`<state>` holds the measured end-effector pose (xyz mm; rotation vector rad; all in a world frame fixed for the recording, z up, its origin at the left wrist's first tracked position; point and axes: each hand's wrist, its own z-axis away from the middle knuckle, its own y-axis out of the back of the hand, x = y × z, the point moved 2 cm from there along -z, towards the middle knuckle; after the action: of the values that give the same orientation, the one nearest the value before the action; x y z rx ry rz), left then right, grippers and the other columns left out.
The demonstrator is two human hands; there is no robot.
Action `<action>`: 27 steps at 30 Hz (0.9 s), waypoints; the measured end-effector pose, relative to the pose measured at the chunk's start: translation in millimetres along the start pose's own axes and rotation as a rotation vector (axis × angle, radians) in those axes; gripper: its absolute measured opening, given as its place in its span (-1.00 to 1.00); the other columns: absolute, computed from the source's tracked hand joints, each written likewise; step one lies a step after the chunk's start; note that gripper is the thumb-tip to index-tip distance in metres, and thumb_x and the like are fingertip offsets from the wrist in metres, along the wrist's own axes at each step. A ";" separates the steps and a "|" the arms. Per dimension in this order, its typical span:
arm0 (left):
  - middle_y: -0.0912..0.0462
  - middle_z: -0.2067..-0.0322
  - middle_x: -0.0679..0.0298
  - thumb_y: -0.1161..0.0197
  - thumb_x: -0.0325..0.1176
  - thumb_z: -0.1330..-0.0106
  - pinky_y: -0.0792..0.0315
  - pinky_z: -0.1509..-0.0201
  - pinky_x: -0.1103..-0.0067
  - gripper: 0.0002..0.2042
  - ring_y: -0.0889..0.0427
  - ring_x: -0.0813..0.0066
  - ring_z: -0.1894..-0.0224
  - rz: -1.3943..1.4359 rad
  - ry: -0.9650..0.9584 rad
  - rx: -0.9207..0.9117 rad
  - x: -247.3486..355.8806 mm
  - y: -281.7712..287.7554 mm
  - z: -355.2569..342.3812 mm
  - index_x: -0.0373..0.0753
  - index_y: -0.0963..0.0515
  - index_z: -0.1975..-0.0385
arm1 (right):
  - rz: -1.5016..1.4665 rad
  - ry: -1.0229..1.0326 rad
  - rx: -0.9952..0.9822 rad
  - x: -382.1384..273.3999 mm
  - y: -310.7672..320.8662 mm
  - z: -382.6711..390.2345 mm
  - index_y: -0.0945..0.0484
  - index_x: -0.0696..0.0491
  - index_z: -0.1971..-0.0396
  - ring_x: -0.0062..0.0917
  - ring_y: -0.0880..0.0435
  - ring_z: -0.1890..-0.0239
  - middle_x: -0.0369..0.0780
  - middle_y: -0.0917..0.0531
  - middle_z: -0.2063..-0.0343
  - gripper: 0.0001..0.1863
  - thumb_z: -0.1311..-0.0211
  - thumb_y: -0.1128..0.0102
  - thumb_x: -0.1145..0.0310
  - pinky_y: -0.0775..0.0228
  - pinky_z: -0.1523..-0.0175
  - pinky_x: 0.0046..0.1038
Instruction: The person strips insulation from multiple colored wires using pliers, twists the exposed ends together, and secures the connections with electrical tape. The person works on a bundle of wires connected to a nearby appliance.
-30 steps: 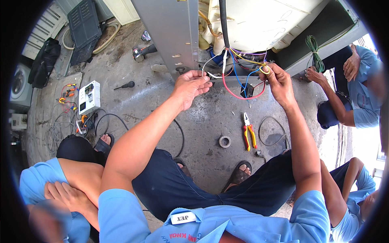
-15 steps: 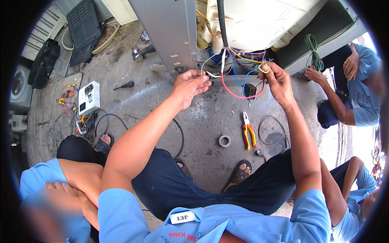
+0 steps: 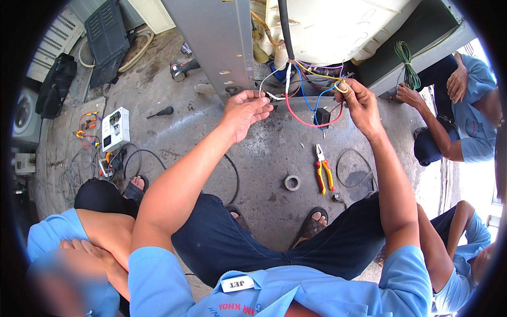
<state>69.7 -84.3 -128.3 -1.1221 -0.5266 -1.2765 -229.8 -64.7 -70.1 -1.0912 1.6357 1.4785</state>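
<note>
A black cable (image 3: 285, 29) hangs at the open machine and fans out into coloured wires. My left hand (image 3: 244, 112) pinches a thin white wire (image 3: 262, 83) between thumb and forefinger, its other fingers loosely curled. Thumb and fingers of my right hand (image 3: 361, 107) are closed on a looped yellow wire (image 3: 340, 84). A red wire (image 3: 306, 124) sags in an arc between the hands, its right end near my right fingers. Blue wires (image 3: 306, 95) run down beside a small black box (image 3: 322, 117). Whether the right fingers also hold the red or blue ends I cannot tell.
On the floor lie red-yellow pliers (image 3: 324, 171), a grey ring (image 3: 292, 183), a screwdriver (image 3: 161, 112), a power drill (image 3: 183, 69) and a white meter box (image 3: 115, 128) with leads. A co-worker's hand (image 3: 409, 95) at right is by a green wire coil (image 3: 407, 66). Other people sit at both sides.
The view has shifted slightly. Both hands keep their hold on the wires, with hardly any movement.
</note>
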 end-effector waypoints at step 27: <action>-0.66 0.17 0.18 -0.30 -0.48 -0.32 -0.61 0.01 0.43 -0.80 -0.70 0.33 0.13 0.006 0.008 0.015 1.4 2.0 1.8 -0.28 -0.51 0.11 | -0.024 -0.048 -0.019 -1.8 -2.2 1.4 -0.60 0.17 0.01 -0.73 -0.50 0.37 -0.37 -0.59 0.47 -0.65 -0.49 -0.07 0.20 -0.39 0.21 -0.61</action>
<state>72.4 -83.6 -127.0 -1.1046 -0.5259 -1.2699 -227.1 -63.0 -69.6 -1.0740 1.5738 1.4962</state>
